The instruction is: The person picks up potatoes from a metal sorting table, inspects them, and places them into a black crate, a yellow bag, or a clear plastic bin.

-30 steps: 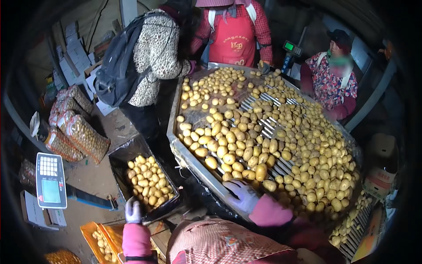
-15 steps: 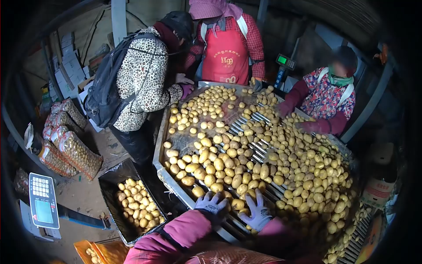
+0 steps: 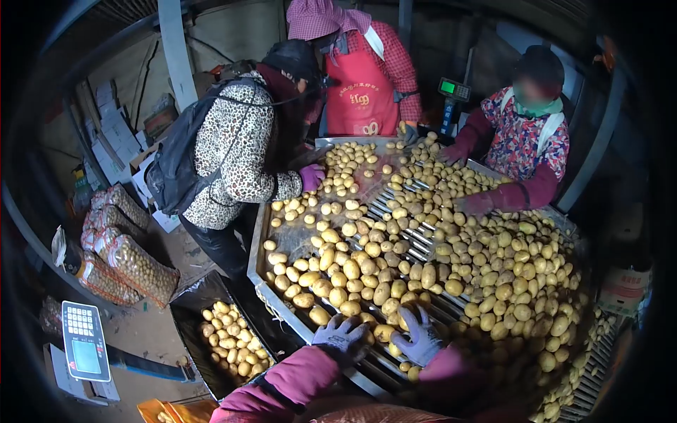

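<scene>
Both my hands wear pale gloves and rest on yellow potatoes [image 3: 395,254] at the near edge of a metal roller sorting table [image 3: 257,271]. My left hand [image 3: 341,336] lies fingers spread over potatoes near the table rim. My right hand [image 3: 419,338] lies beside it, fingers spread over more potatoes. Neither hand clearly grips one. Pink sleeves cover both my arms.
Three other people stand round the table: one in a spotted coat with a backpack [image 3: 236,151], one in a red apron [image 3: 363,81], one in a floral jacket [image 3: 525,141]. A black-lined crate of potatoes [image 3: 229,342], a scale [image 3: 84,342] and mesh sacks [image 3: 123,254] sit at left.
A second ago my left hand was down by the crate at left; it has come up onto the table beside my right hand. Since half a second ago both hands barely moved.
</scene>
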